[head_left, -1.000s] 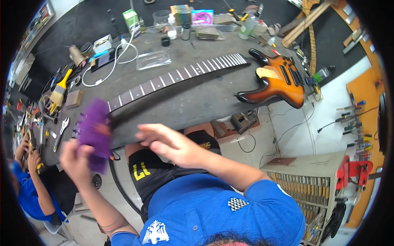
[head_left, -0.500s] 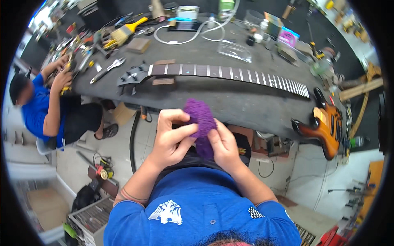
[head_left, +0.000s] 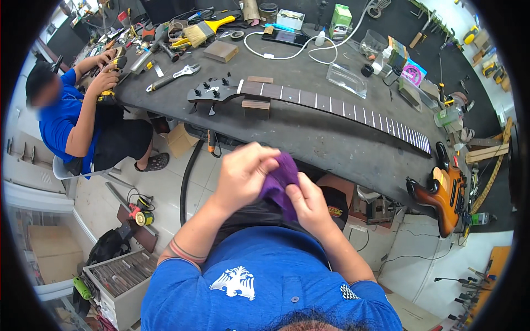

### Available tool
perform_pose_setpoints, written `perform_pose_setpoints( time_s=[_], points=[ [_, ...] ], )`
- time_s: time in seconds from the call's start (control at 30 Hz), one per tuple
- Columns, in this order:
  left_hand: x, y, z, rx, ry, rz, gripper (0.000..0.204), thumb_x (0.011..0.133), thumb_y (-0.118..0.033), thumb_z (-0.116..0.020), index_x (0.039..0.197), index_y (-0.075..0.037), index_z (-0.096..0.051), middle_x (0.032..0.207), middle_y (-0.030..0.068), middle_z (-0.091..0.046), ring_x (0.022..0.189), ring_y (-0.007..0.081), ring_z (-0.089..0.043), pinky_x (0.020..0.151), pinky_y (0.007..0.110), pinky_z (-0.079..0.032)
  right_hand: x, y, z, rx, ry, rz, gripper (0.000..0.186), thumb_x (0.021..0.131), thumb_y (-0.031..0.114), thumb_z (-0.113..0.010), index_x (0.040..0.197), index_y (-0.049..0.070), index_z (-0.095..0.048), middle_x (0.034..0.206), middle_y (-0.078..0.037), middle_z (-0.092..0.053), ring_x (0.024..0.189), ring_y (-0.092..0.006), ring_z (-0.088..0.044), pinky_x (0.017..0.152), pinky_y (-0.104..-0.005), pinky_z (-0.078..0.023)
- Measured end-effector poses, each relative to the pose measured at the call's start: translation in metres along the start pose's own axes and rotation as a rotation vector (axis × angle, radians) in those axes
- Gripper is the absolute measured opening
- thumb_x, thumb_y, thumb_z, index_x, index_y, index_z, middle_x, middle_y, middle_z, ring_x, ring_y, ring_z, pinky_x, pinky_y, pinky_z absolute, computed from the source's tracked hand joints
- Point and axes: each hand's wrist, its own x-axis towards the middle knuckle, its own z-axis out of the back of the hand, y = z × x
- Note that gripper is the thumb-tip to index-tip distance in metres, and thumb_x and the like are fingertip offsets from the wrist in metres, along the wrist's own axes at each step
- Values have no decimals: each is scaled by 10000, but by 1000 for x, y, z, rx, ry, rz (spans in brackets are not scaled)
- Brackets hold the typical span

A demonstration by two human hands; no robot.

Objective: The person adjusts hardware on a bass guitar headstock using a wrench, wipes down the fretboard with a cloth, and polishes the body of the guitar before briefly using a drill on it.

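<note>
In the head view I hold a crumpled purple cloth (head_left: 282, 178) in front of my stomach, below the bench edge. My left hand (head_left: 243, 177) pinches its upper part, and my right hand (head_left: 309, 205) grips it lower on the right. Beyond them on the dark bench lies a guitar neck (head_left: 337, 107) with a black headstock (head_left: 212, 95) at its left, resting on a wooden block (head_left: 256, 108) near that end. A sunburst electric guitar body (head_left: 446, 196) sits at the bench's right end.
A co-worker (head_left: 77, 127) sits at left, working with a yellow power tool (head_left: 113, 74). The bench (head_left: 165, 99) also carries a wrench (head_left: 173, 77), paintbrush (head_left: 200, 33), white cable (head_left: 279, 55) and bottles. Below left are a drawer unit (head_left: 118, 276) and black hose (head_left: 187, 182).
My left hand has come from the left with the cloth to the middle, and my right hand has closed on it. The headstock, earlier behind the cloth, now shows. The view has turned.
</note>
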Motion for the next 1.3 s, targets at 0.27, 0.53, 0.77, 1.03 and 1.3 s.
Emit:
perform_pose_setpoints(
  time_s=[0.27, 0.53, 0.77, 1.03, 1.3],
  points=[
    [76, 22, 86, -112, -545, -3, 129, 1137, -138, -673, 1193, -23, -689, 1149, 28, -687, 1006, 88, -598, 927, 251, -488, -3, 3, 14, -79, 12, 116, 331, 1044, 70, -721, 1369, 14, -686, 1142, -152, -736, 1024, -298, -738, 892, -401, -594],
    [112, 73, 11, 683, 35, -177, 504, 961, -136, -789, 1452, -62, -707, 1297, 184, -771, 1213, 385, -708, 1093, 476, -533, 87, -36, 113, -1039, -414, 341, 727, 990, 285, -796, 1637, 105, -518, 1664, -169, -491, 1589, -374, -408, 1347, -586, -248],
    [110, 65, 16, 882, 79, -335, 466, 886, -5, -689, 1339, -87, -764, 1082, 72, -743, 1057, 300, -662, 887, 438, -546, 104, -71, 130, -1137, -442, 265, 599, 1085, 312, -686, 1632, 110, -549, 1650, -118, -556, 1572, -323, -468, 1334, -548, -283],
    [128, 45, 20, 1094, 272, -127, 126, 838, -68, -681, 938, -7, -728, 992, 158, -747, 984, 355, -720, 852, 464, -612, 106, -68, 123, -1138, -457, 266, 507, 1115, 236, -638, 1606, 127, -573, 1643, -98, -571, 1563, -304, -485, 1323, -522, -309],
    [127, 8, 87, 975, -24, 68, 368, 976, -161, -636, 1306, -137, -797, 1088, 120, -760, 1067, 344, -752, 901, 475, -608, 110, -65, 119, -1115, -451, 258, 537, 1104, 217, -642, 1628, 142, -550, 1626, -91, -578, 1569, -289, -479, 1330, -528, -296]
  ],
)
